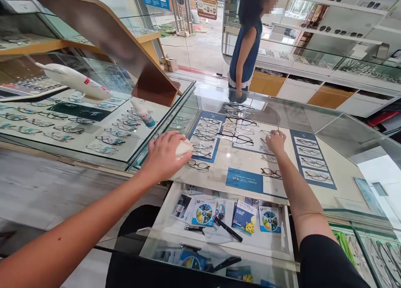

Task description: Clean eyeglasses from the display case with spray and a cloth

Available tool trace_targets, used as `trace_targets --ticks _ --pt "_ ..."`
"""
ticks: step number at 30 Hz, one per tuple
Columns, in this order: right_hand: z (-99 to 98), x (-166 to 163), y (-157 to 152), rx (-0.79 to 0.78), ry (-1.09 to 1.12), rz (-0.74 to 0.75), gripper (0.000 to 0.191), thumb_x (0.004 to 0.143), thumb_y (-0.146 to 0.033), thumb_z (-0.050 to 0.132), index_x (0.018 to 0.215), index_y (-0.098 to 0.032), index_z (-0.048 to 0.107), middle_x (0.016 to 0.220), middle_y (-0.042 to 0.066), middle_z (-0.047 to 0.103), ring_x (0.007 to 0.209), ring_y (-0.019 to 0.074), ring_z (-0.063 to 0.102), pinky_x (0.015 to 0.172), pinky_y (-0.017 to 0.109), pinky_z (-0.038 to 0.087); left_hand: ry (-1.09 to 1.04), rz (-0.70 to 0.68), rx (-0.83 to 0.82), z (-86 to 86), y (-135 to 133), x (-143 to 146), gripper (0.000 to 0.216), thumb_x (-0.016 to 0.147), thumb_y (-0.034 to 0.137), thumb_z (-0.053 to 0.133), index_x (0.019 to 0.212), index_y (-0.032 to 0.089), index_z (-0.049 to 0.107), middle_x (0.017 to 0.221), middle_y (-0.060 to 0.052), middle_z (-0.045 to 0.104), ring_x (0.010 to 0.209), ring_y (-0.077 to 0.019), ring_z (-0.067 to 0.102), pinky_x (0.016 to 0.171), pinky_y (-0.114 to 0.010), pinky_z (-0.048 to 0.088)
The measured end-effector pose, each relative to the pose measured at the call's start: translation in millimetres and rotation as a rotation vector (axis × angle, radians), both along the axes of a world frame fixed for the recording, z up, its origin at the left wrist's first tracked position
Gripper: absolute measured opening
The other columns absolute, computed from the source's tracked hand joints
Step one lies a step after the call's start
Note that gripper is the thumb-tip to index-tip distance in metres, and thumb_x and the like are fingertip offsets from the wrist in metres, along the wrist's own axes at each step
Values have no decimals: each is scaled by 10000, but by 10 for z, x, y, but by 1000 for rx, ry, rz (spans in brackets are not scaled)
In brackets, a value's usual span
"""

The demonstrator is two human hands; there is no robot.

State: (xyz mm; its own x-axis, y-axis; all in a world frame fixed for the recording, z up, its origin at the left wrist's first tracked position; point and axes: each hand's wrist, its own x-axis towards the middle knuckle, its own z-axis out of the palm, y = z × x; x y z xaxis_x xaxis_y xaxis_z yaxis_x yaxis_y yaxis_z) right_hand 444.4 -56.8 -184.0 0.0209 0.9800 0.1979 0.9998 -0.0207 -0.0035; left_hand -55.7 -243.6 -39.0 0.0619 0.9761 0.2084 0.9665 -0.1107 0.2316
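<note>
My left hand [166, 156] is closed over a crumpled white wad [184, 148], cloth or tissue, at the left end of the glass counter top [216, 177]. Across the same glass reaches my right hand [276, 142], its fingers bent down. What they hold, if anything, is hidden. Between the hands, dark-framed eyeglasses [236, 137] lie on the glass, with more frames just behind them. Beneath the glass, rows of eyeglasses [205, 131] rest on blue and white display cards.
Below the counter, an open drawer [286, 233] holds leaflets, a black pen [228, 228] and a white cloth. A brown-backed tilted mirror or board [125, 46] and a white rocket-shaped object [78, 81] stand left. A person in blue [247, 50] stands beyond the counter.
</note>
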Motion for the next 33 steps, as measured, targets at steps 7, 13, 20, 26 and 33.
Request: trace_targets --ticks 7,13,20,26,33 --pt "-141 178 256 -54 36 13 562 1118 -297 340 1337 -120 827 1615 241 691 1548 437 469 1254 665 329 18 18 -50 40 -28 -11 549 987 571 603 1450 276 624 1701 -138 573 1610 -402 490 1302 -571 384" --pt "-175 239 345 -107 42 -9 625 1131 -335 279 1296 -121 843 1640 236 684 1557 444 467 1259 683 293 -7 -3 -39 62 -36 -14 558 993 581 587 1441 254 633 1691 -163 576 1596 -416 508 1282 -606 401" --pt "-131 194 340 -164 24 -27 572 1122 -368 364 1442 -183 801 1702 212 642 1598 442 457 1276 675 305 -30 -22 10 42 -31 -1 538 995 592 566 1419 268 638 1666 -165 599 1590 -422 519 1272 -627 404" --pt "-63 123 284 -184 12 -42 605 1159 -360 294 1563 -192 711 1722 208 621 1610 427 471 1279 637 341 -38 -16 6 21 -16 15 543 990 582 564 1420 261 647 1665 -174 598 1581 -441 518 1268 -655 404" --pt "-36 82 255 -175 9 -49 597 1170 -376 294 1533 -150 711 1659 254 649 1558 428 490 1257 625 326 -41 -21 8 26 -12 22 562 985 596 542 1416 248 631 1655 -191 598 1584 -429 519 1257 -666 406"
